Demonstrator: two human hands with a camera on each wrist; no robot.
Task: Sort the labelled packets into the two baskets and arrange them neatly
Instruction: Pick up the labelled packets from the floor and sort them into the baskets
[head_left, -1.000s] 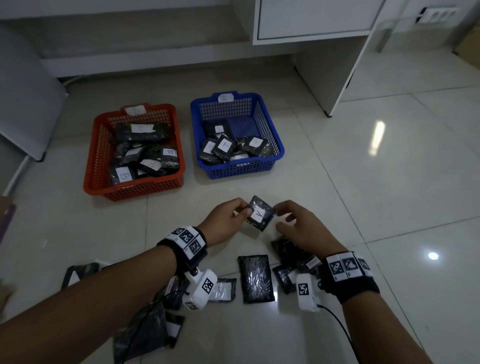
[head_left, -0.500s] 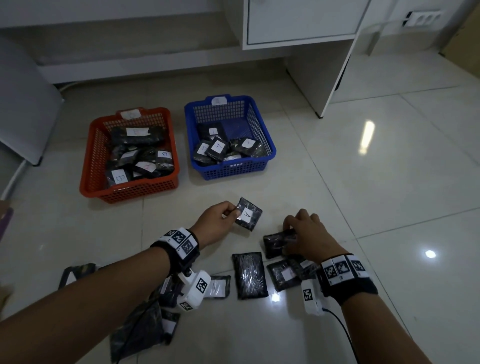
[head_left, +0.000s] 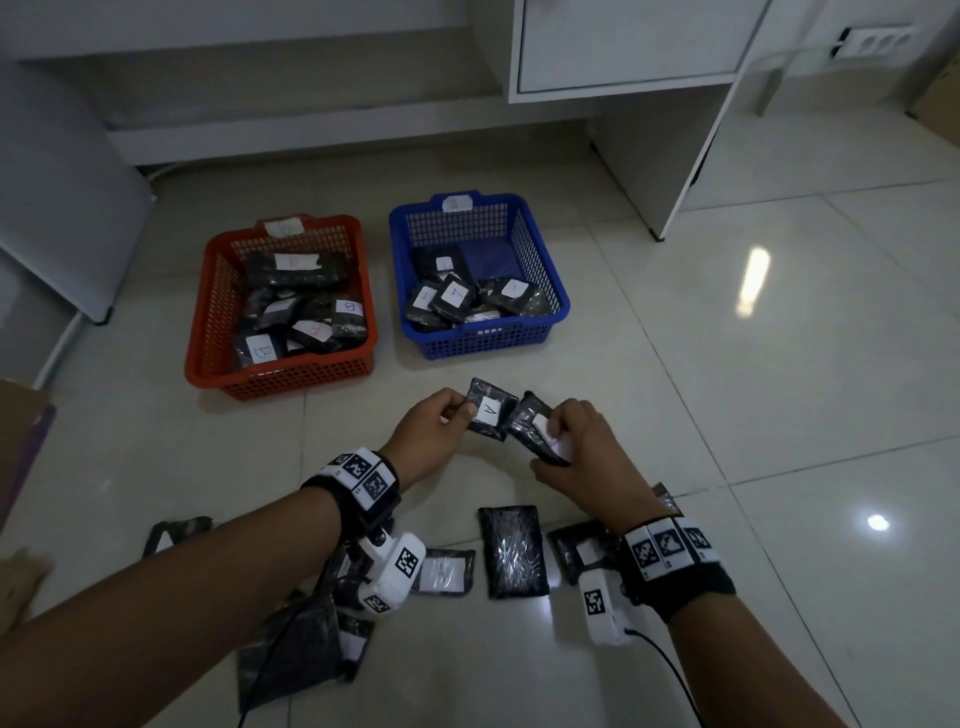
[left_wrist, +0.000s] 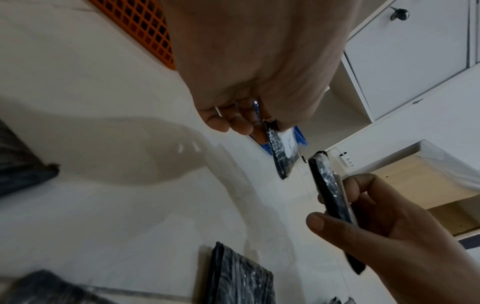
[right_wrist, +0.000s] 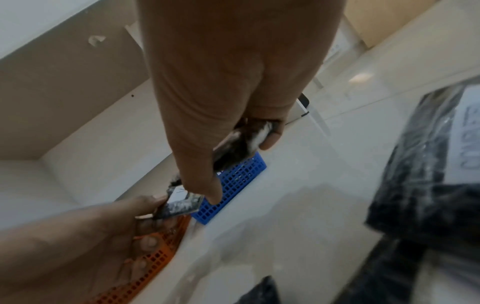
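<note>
My left hand (head_left: 457, 415) pinches a small black packet (head_left: 488, 410) with a white label reading A, held above the floor. Beside it my right hand (head_left: 558, 434) grips a second black packet (head_left: 530, 423) whose label is mostly covered by my fingers. In the left wrist view the A packet (left_wrist: 281, 150) hangs from my left fingers and the second packet (left_wrist: 330, 191) is edge-on in my right hand (left_wrist: 369, 222). The red basket (head_left: 208, 332) and the blue basket (head_left: 545, 270) stand on the floor ahead, each holding several labelled black packets.
Several more black packets (head_left: 511, 551) lie on the tiled floor near my wrists and lower left. A white cabinet (head_left: 639, 52) with a leg panel stands behind the baskets at right. A grey panel (head_left: 57, 208) leans at far left.
My right hand picked a second packet up off the floor and brought it up beside the A packet. My left hand kept its packet and stayed about where it was.
</note>
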